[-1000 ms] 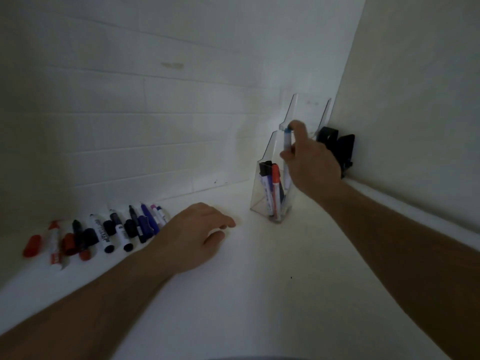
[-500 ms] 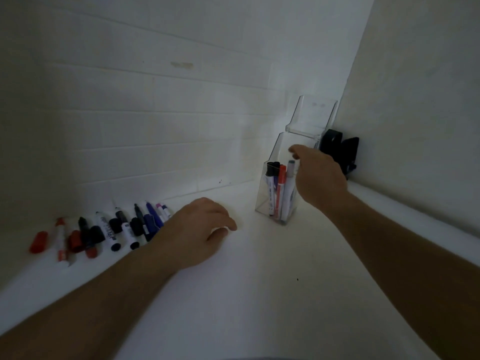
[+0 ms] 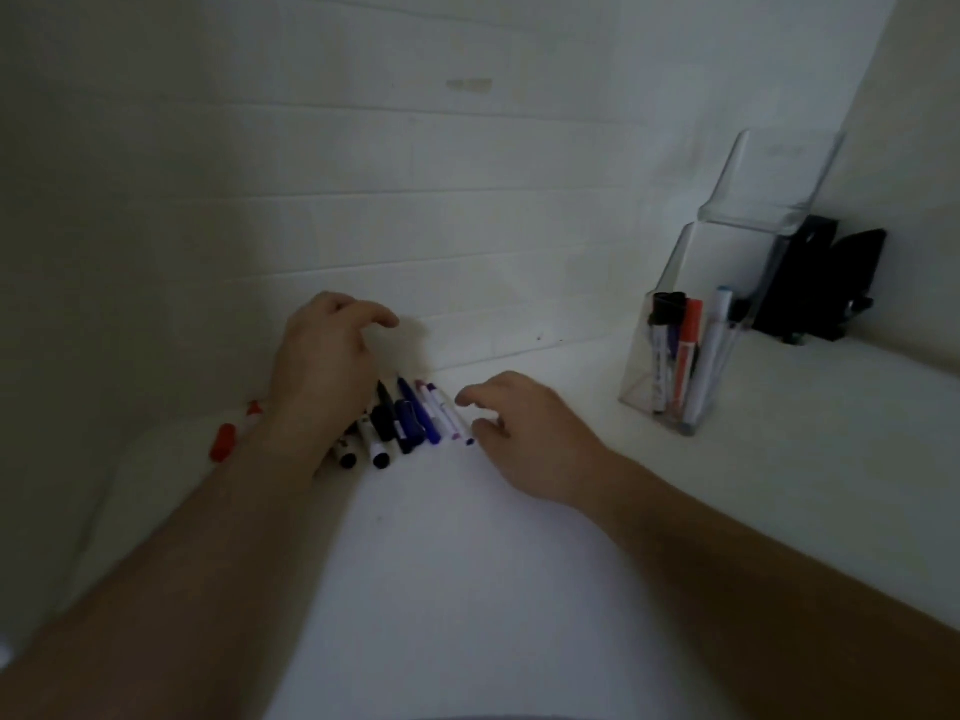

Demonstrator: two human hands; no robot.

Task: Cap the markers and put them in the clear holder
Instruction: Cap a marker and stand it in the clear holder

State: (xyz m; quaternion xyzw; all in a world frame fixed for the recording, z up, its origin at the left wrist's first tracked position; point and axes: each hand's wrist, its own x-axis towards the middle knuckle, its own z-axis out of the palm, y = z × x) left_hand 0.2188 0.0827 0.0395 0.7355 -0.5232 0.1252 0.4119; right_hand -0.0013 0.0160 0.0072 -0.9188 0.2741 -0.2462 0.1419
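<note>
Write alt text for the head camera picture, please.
Two bare hands, the left hand and the right hand, both open, reach over a row of loose markers on a white table. A clear holder with several markers stands to the right.

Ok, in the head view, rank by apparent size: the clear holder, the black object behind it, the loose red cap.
1. clear holder: largest.
2. black object: smaller, though partly hidden behind the holder.
3. red cap: smallest.
The cap lies nearer the camera, yet it looks smallest.
</note>
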